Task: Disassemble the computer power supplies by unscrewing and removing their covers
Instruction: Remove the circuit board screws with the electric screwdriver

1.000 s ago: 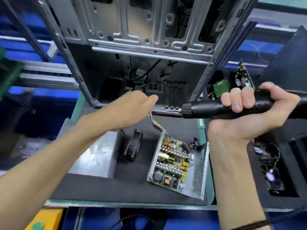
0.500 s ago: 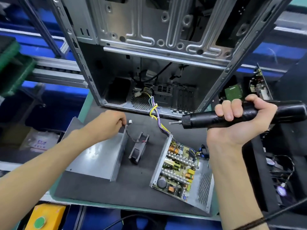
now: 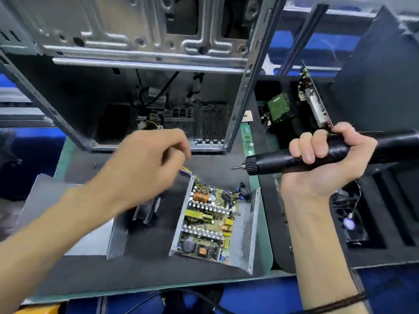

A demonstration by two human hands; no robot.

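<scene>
The power supply (image 3: 215,225) lies open on the dark mat (image 3: 145,277), its circuit board bare inside the metal tray, with a perforated wall on its right side. A bundle of coloured wires (image 3: 189,174) runs up from its top left corner toward the left hand (image 3: 147,164), which hangs blurred above the mat with its fingers curled down toward the bundle; whether they actually pinch the wires cannot be told. The removed cover (image 3: 90,236), a bent grey sheet, lies on the mat to the left of the supply, partly hidden under the left forearm. Between cover and supply a black fan (image 3: 147,211) stands on its edge. The right hand (image 3: 326,164) is wrapped around a black electric screwdriver (image 3: 294,159), held level above the mat's right edge with its bit pointing left, well clear of the supply. Behind the mat stands an open computer case (image 3: 145,71), its metal frame filling the top of the view. To the right of the case, green circuit boards (image 3: 278,107) sit in a dark bin. A thin dark band circles the right forearm low in the view.
</scene>
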